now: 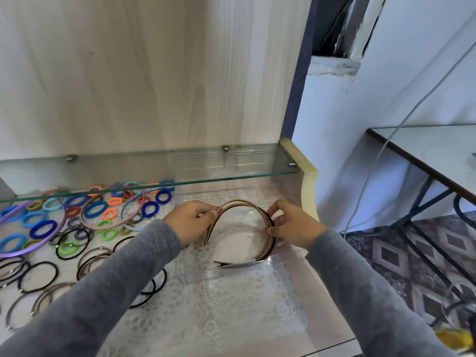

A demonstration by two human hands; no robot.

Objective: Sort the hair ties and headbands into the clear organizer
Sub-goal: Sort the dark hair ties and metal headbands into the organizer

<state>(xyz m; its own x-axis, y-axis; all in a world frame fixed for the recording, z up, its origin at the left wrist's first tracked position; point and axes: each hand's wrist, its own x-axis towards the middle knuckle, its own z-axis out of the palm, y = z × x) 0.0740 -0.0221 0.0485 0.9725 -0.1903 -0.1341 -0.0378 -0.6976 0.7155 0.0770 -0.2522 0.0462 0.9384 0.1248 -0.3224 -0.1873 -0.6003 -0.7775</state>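
A small bunch of brown, tan and black headbands [240,203] stands arched inside the clear organizer [226,273] on the lace cloth. My left hand [189,220] pinches the left side of the arch, and my right hand [291,224] pinches the right side. Several colourful fabric hair ties [95,208] lie in a heap to the left, with thin black and brown elastic ties [38,276] nearer me. A purple headband [31,247] and a pink headband [113,224] rest among them.
A glass shelf [154,176] juts out just above and behind the organizer. The wooden back panel [144,73] rises behind it. To the right are the counter's cream edge [307,176], a metal-framed side table [422,155] and a hanging cable [371,171].
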